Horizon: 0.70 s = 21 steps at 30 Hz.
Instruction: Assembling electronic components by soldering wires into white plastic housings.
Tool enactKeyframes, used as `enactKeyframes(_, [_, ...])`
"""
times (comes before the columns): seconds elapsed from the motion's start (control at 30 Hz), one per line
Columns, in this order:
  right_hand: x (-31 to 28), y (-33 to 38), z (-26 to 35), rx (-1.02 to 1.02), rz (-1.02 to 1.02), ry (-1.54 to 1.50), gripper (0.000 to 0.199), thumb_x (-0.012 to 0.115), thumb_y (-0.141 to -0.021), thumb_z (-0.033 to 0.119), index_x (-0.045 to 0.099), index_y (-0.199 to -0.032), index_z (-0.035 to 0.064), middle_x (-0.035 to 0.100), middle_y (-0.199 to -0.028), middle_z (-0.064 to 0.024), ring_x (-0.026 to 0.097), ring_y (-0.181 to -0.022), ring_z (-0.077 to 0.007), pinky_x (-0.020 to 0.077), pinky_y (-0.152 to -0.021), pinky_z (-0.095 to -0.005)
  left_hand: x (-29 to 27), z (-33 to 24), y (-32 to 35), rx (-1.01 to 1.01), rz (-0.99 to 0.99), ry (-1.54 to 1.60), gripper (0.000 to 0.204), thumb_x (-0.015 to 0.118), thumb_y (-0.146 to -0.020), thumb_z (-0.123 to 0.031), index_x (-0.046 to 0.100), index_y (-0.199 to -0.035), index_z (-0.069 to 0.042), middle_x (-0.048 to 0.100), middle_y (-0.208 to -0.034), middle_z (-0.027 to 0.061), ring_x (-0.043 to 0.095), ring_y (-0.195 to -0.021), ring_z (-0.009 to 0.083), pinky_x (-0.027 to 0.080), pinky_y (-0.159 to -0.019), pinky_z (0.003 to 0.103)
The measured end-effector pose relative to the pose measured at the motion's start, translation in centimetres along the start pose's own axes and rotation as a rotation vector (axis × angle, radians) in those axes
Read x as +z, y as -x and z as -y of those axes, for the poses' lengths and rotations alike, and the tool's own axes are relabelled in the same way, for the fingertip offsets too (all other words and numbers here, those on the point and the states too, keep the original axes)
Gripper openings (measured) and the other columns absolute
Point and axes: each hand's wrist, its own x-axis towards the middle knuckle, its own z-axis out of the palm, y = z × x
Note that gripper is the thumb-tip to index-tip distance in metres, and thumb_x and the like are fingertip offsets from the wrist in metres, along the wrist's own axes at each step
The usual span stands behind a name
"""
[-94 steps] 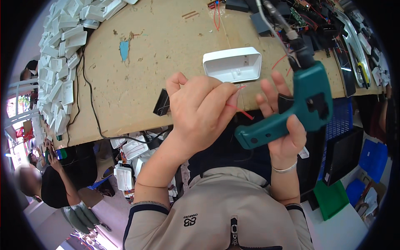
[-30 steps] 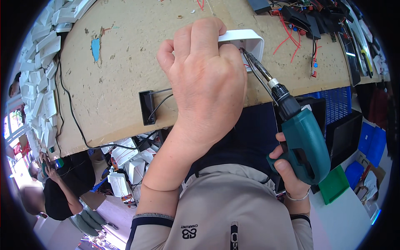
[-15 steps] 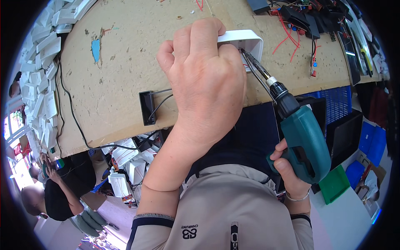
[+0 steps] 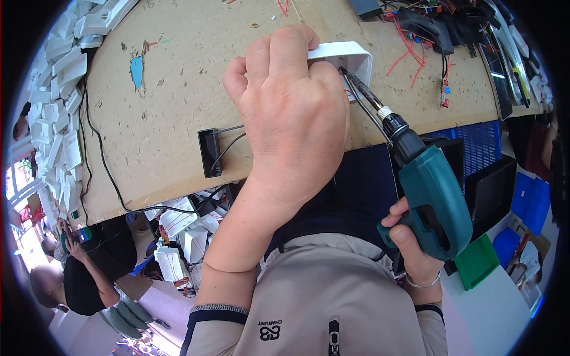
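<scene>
My left hand is closed around a white plastic housing near the front of the workbench, its fingers covering most of it. In my right hand is a teal soldering gun, gripped by the handle with a finger at its trigger. The gun's hot tip and the thin feed tube beside it point up and left into the housing's open side. That tip ends right beside my left fingers; what it touches inside is hidden.
A small black box with black cables lies at the bench edge. White housings are heaped at the far left. Circuit boards and red wires lie at the back right. Another person works at lower left.
The soldering gun and white housing have shifted very slightly left. Both hands keep their holds.
</scene>
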Motion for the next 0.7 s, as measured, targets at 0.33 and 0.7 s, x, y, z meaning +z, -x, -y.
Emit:
enactKeyframes(0.33, [0.36, -0.18, 0.75, 0.017, 0.008, -0.068, 0.045, 0.069, -0.073, 0.006, 0.049, -0.114, 0.0014, 0.057, -0.101, -0.0111, 0.059, -0.079, -0.014, 0.0492, -0.069, -0.0266, 0.03, 0.01, 0.04, -0.001, 0.008, -0.008, 0.005, 0.062, -0.06, -0.007, 0.062, -0.063, -0.003, 0.052, -0.093, 0.0064, 0.049, -0.088, 0.0234, 0.032, -0.078, 0.035])
enactKeyframes(0.7, [0.22, 0.24, 0.71, 0.046, -0.008, -0.101, 0.046, 0.069, -0.073, 0.008, 0.05, -0.115, 0.0019, 0.057, -0.105, -0.0113, 0.059, -0.079, -0.0135, 0.0489, -0.067, -0.025, 0.11, -0.05, 0.06, -0.008, -0.008, 0.001, 0.005, 0.063, -0.059, -0.007, 0.062, -0.063, -0.004, 0.052, -0.093, 0.0062, 0.05, -0.086, 0.0235, 0.033, -0.077, 0.035])
